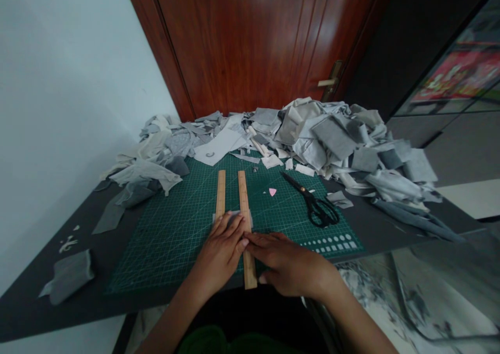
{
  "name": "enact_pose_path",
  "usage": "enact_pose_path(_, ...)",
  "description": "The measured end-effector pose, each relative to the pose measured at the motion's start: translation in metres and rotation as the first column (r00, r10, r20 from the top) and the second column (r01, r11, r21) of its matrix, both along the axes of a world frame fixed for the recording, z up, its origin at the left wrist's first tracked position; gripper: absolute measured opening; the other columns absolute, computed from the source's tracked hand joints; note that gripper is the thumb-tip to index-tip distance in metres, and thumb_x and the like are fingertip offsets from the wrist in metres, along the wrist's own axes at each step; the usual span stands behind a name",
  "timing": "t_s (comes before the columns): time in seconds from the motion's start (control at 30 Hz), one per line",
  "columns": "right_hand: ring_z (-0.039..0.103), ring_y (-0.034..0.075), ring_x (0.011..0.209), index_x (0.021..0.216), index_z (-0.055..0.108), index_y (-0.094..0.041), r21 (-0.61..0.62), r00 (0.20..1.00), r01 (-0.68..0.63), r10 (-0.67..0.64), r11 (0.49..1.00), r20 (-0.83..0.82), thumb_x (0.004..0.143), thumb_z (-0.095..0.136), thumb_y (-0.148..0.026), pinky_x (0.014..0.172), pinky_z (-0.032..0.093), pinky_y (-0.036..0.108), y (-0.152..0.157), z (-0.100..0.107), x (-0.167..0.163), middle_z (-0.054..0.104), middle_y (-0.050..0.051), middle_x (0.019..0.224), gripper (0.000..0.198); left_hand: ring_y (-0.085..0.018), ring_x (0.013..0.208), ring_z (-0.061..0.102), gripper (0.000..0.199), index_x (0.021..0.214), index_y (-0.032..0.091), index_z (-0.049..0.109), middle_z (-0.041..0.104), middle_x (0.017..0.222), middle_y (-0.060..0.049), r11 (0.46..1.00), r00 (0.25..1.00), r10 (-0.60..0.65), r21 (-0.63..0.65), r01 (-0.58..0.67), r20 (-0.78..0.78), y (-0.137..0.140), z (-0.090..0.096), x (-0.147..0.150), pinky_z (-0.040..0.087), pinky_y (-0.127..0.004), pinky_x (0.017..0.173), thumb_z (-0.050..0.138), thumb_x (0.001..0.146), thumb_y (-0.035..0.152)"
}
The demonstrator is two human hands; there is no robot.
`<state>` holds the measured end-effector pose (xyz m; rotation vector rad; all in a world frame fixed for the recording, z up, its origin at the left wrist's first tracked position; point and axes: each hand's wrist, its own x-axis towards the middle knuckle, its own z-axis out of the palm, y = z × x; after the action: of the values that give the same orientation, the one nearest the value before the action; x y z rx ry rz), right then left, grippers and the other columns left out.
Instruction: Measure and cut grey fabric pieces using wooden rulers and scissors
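Pale wood shows first in the head view: two rulers, the left ruler [221, 190] and the right ruler [244, 192], lie roughly side by side on a green cutting mat [136, 255], across a small grey cloth [234, 214] at twelve o'clock from the left hand. That left hand [224, 242] lies flat, fingers a little spread, over the left ruler and cloth, fingertips reaching the right ruler. The right hand [287, 263] rests its fingertips on the right ruler; whether it pinches anything, I cannot tell. Uneven pressure could swing a ruler out of line or wrinkle the cloth, which is mostly hidden. Scissors [310, 200] at two o'clock, blades partly open, might nick a careless reach; heaped scraps [336, 135] at one o'clock could slump onto the mat.
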<state>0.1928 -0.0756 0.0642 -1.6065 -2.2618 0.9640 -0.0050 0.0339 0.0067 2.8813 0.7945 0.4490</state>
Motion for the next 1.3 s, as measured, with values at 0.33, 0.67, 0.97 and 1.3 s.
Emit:
enact_pose_path(0.33,0.025,0.021,0.156,0.161,0.032,-0.023,0.001,0.993,-0.058,0.058,0.998,-0.099,0.088,0.065,-0.015,0.127,0.018,0.040,0.008,0.000,0.019,0.029,0.007,0.169,0.081,-0.031,0.154,0.030,0.051,0.155,0.019,0.042,0.046,0.159,-0.009,1.000,1.000,-0.005,0.006,0.005,-0.002,0.001,-0.003,0.001,0.031,-0.058,0.124,0.040,0.105,0.029)
enact_pose_path(0.67,0.032,0.027,0.150,0.154,0.046,-0.030,0.033,0.996,0.075,-0.077,0.997,0.050,0.091,0.058,-0.011,0.123,0.023,0.052,0.018,-0.004,0.034,0.040,0.008,0.163,0.066,-0.031,0.153,0.031,0.052,0.157,0.022,0.039,0.045,0.160,-0.007,1.000,1.000,-0.005,-0.016,0.005,0.004,0.000,0.000,0.002,0.029,-0.058,0.125,0.041,0.105,0.029)
enact_pose_path(0.97,0.059,0.022,0.127,0.139,0.061,-0.016,0.293,0.962,0.272,-0.254,0.917,-0.097,0.103,0.046,-0.018,0.112,0.042,0.037,0.036,-0.015,0.031,0.066,0.013,0.135,0.039,-0.030,0.153,0.031,0.051,0.155,0.018,0.041,0.044,0.161,-0.007,1.000,1.000,-0.003,0.007,0.003,-0.021,0.001,-0.002,0.001,0.028,-0.056,0.126,0.040,0.106,0.030)
enact_pose_path(1.3,0.025,0.029,0.156,0.158,0.035,-0.008,0.484,0.822,0.396,-0.536,0.780,0.192,0.107,0.039,-0.026,0.123,0.021,0.049,0.059,-0.051,0.045,0.027,0.020,0.168,0.054,-0.032,0.152,0.033,0.053,0.156,0.021,0.040,0.045,0.160,-0.007,1.000,1.000,-0.001,0.006,0.001,-0.008,0.001,-0.001,0.002,0.031,-0.058,0.124,0.044,0.104,0.028)
